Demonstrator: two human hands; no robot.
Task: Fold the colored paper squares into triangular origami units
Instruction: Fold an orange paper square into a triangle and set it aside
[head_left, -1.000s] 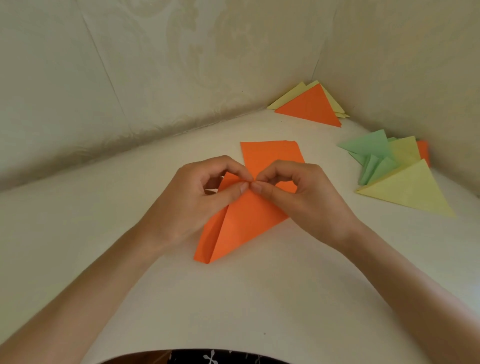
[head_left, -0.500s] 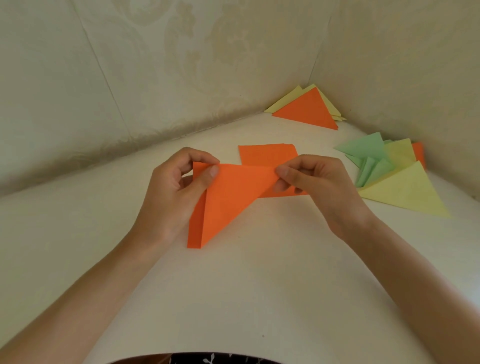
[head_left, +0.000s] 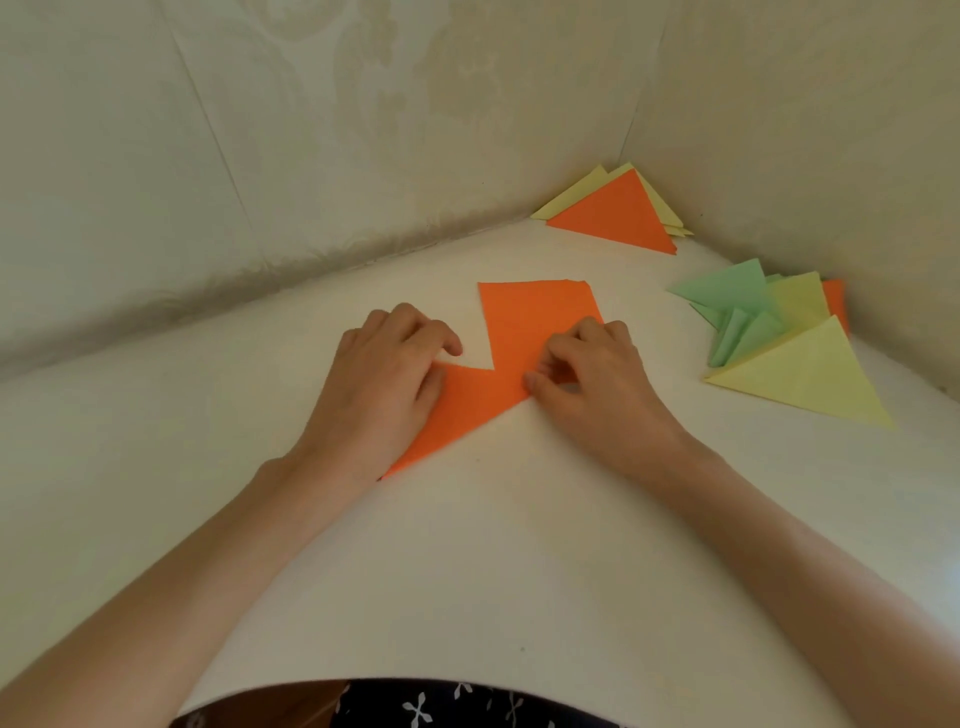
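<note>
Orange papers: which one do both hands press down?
The folded orange piece nearest the person: left hand and right hand rest on it, unlike the corner triangle.

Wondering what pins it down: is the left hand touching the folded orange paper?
Touching. The head view shows the left hand resting on the folded orange paper, thumb and palm covering its left part, no gap.

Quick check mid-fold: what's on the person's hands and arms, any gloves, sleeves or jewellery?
Both the left hand and right hand are bare: no gloves, rings or watch visible. The forearms are uncovered to the frame's edge, no sleeves showing. A dark garment with small white flower shapes shows at the bottom edge.
</note>
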